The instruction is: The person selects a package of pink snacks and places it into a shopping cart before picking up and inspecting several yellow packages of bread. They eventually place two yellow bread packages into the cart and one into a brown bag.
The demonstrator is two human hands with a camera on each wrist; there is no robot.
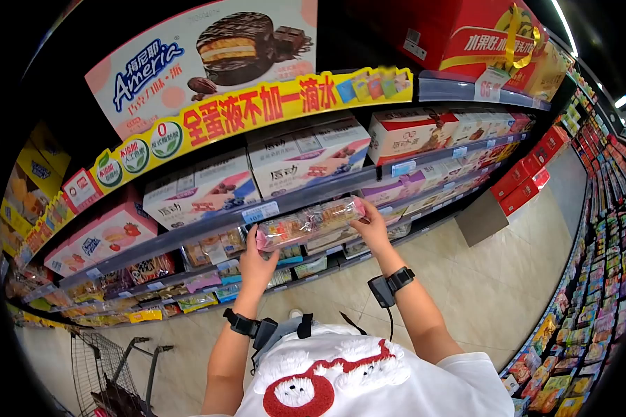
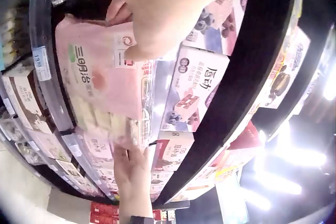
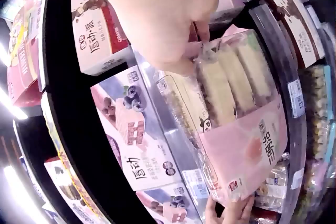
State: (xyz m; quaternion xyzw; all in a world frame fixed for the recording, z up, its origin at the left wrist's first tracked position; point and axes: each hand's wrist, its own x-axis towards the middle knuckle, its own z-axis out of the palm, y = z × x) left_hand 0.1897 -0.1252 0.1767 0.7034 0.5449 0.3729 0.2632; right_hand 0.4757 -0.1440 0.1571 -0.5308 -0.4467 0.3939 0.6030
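A long pink and clear pack of sandwich cakes [image 1: 311, 224] is held in front of the shelves, one hand at each end. My left hand [image 1: 259, 263] grips its left end, the thumb on the near face. At the other end my right hand [image 1: 372, 229] pinches the wrapper. In the right wrist view, pale sandwich slices [image 3: 223, 79] show through the clear part, and the pink part [image 3: 244, 140] carries printed characters. The left wrist view shows a white label [image 2: 125, 50] beside the left thumb.
White boxes [image 1: 306, 156] of cakes stand on the shelf just beyond the pack. A price tag [image 1: 260, 213] sits on the shelf edge. A shopping cart [image 1: 94, 365] is at lower left; red boxes [image 1: 522, 187] stand at the shelf end. Another stocked shelf [image 1: 595, 278] runs along the right.
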